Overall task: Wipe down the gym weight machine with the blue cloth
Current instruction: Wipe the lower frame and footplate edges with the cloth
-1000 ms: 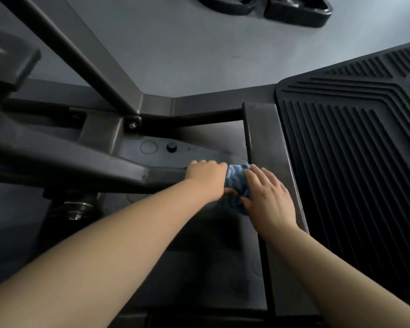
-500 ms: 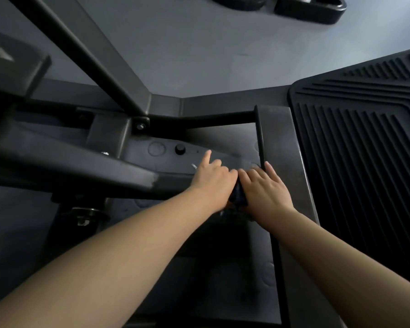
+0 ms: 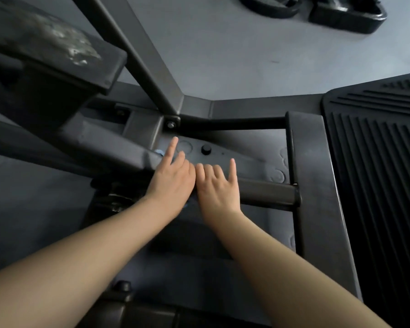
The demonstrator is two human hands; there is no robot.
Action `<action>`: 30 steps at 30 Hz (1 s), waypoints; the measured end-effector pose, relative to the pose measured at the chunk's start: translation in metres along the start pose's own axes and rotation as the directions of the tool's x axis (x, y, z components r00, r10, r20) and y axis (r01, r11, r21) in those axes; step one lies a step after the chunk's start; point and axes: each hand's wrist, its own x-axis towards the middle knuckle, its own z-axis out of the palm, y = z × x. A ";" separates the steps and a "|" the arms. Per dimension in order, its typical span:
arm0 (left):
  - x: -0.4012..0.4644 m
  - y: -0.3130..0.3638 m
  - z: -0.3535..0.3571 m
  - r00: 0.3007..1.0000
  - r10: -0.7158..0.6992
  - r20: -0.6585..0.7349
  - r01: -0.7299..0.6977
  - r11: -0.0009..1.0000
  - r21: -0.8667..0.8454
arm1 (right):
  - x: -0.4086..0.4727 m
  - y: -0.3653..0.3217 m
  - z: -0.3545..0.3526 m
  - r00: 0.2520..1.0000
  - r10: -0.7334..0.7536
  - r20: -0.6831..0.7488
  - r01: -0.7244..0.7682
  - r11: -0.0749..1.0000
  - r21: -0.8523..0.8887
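The left hand (image 3: 169,183) and right hand (image 3: 217,188) lie side by side on the dark metal weight machine frame (image 3: 265,191); fingers mostly straight. A sliver of crumpled blue cloth (image 3: 159,152) peeks beside the left fingers; what grips it, I cannot tell.

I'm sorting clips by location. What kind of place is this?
Most likely a gym: a dark steel machine frame, a ribbed black rubber floor mat, and black cast pieces, possibly weights, on the grey floor.
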 end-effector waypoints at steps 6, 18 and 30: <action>0.022 0.049 -0.015 0.992 0.074 -0.102 -0.078 0.996 -0.037 | -0.027 0.053 0.015 0.995 0.071 -0.071 -0.081 0.986 -0.143; 0.057 0.066 -0.056 0.970 0.239 -0.047 -0.214 0.744 -0.633 | -0.083 0.022 0.010 0.484 0.822 0.301 -0.526 -0.002 0.850; 0.081 0.098 -0.071 0.868 0.493 0.059 -0.386 0.743 -0.547 | -0.051 0.064 0.034 0.622 0.284 0.730 0.390 -0.921 0.026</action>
